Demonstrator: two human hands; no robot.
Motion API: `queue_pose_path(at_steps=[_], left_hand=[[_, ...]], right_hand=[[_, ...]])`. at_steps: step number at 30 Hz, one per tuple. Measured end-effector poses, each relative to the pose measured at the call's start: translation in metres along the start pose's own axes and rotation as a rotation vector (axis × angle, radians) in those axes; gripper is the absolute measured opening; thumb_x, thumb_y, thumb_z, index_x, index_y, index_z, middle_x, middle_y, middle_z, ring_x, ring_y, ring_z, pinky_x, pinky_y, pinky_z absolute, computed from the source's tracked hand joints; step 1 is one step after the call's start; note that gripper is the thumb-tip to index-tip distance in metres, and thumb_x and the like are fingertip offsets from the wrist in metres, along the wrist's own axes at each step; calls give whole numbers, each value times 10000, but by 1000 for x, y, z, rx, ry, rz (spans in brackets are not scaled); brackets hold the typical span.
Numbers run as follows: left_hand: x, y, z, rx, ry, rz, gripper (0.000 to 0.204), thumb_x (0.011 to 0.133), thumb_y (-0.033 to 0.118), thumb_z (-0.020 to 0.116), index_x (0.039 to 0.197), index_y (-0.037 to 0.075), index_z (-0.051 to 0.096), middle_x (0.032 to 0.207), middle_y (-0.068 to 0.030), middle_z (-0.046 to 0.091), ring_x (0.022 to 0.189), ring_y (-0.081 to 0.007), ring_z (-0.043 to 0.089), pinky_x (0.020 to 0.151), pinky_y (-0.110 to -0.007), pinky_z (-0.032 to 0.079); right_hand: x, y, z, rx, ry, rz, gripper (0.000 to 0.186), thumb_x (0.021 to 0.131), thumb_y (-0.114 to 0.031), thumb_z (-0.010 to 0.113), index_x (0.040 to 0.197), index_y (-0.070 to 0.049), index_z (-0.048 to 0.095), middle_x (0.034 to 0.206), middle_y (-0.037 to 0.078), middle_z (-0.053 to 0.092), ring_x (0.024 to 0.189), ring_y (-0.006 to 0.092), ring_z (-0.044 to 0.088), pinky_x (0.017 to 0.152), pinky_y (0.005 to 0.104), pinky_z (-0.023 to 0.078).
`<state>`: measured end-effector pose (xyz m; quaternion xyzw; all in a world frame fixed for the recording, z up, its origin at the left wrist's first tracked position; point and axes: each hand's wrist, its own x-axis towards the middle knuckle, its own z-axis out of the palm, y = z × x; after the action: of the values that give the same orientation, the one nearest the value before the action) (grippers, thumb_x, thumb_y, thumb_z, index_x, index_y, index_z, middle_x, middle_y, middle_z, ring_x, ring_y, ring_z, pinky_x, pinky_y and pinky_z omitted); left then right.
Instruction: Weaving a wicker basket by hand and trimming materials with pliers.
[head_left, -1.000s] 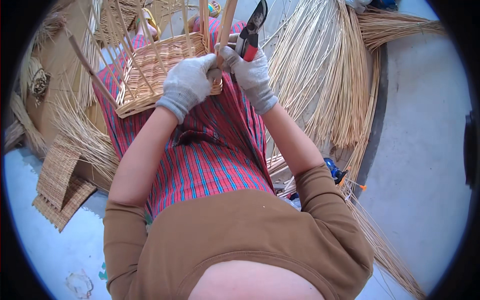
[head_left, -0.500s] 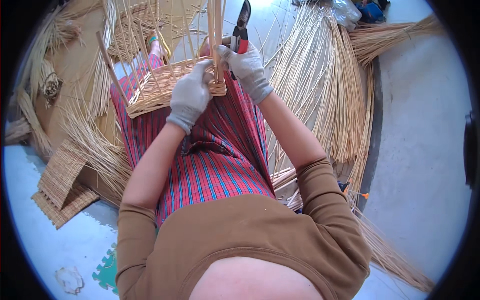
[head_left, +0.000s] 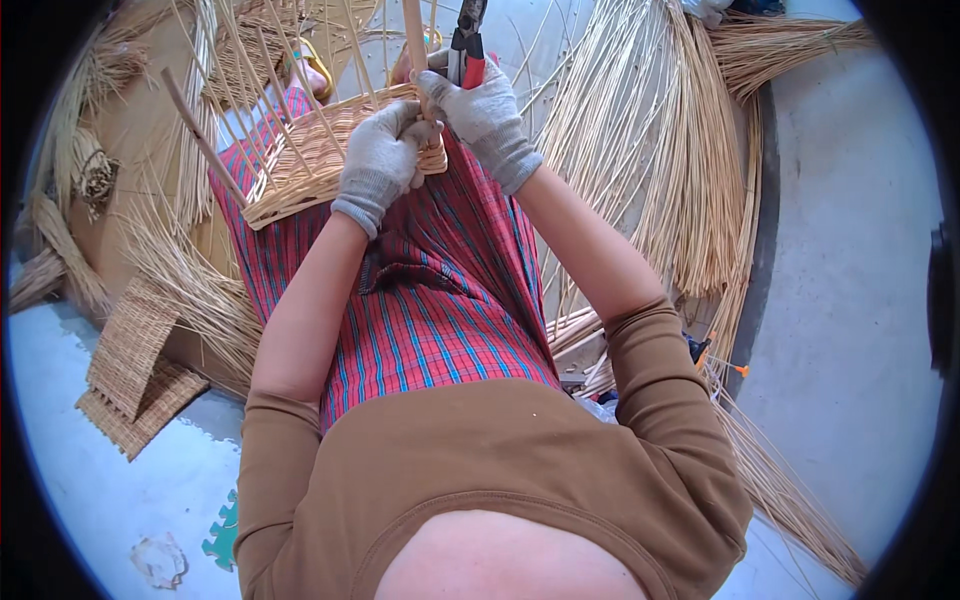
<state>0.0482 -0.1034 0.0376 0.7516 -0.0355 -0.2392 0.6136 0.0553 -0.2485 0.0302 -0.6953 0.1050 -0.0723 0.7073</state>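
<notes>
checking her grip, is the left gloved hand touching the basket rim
Touching. The head view shows the left hand in its grey glove wrapped over the woven basket rim, fingers curled onto the edge with no gap visible.

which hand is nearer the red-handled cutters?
Right. The right hand grips the red-handled cutters; the left hand sits lower left of them, on the wicker basket rim.

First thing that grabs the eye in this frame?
Two grey-gloved hands, left hand and right hand, meet at the rim of a half-woven tan wicker basket on a red plaid lap. The right grips red-handled cutters. Long pale reed bundles fan out to the right.
</notes>
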Motion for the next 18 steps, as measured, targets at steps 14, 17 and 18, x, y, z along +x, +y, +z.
queue_pose_path(at_steps=[14,17,18], left_hand=[[0,-2,0,68,-34,-28,188,1015,110,585,1173,71,680,813,-27,689,440,-105,536,386,-282,402],[1,-2,-1,66,-42,-49,203,1011,119,601,1189,73,687,829,-31,697,442,-102,537,386,-277,404],[1,-2,-1,56,-52,-58,208,1007,121,614,1192,68,691,840,-34,703,442,-100,536,386,-273,404]], right_hand=[[0,8,-11,59,-30,-5,278,904,-97,789,1139,-39,653,843,9,681,710,89,631,607,277,536],[3,10,-15,40,-64,-8,302,900,-134,807,1149,-30,671,836,7,689,720,82,629,629,275,540],[5,10,-16,6,-97,-7,295,905,-146,806,1143,-25,678,836,6,693,724,83,629,636,275,542]])
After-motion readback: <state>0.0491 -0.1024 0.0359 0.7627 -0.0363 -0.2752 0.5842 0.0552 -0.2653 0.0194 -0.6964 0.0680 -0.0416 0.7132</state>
